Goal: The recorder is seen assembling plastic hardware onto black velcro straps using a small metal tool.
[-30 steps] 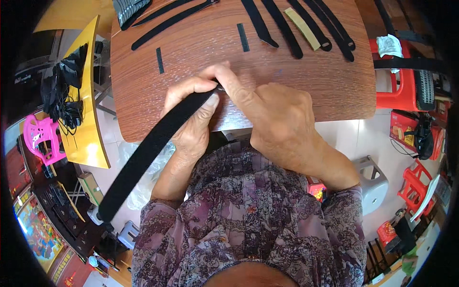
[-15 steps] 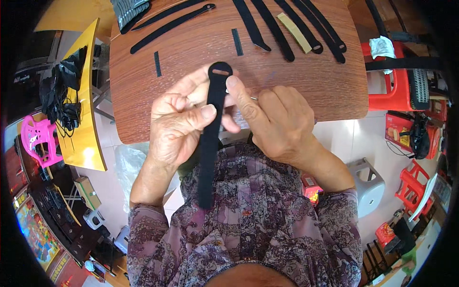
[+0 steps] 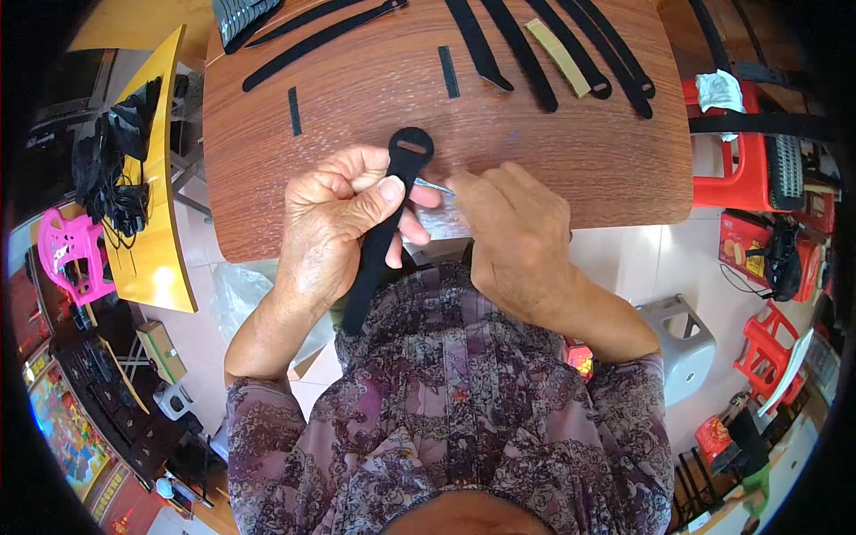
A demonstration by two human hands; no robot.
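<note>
My left hand [image 3: 343, 218] grips a long black strap [image 3: 379, 241] between thumb and fingers. The strap stands nearly upright; its rounded, slotted end [image 3: 410, 147] points away from me over the brown wooden table [image 3: 357, 98], and its tail hangs toward my lap. My right hand [image 3: 513, 236] is closed just right of the strap and holds a thin silvery tool [image 3: 434, 185] whose tip touches the strap near my left thumb. What kind of tool it is cannot be made out.
Several more black straps [image 3: 499, 40] and a tan strip [image 3: 557, 58] lie along the table's far edge, with two short black pieces [image 3: 448, 71] nearer. A yellow board [image 3: 152, 223] stands left, red plastic stools [image 3: 744, 152] right, a grey stool [image 3: 682, 343] at lower right.
The strap has swung from a slant across my lap to nearly upright, with its slotted end raised over the table. My right hand has shifted to the strap's right side with the tool.
</note>
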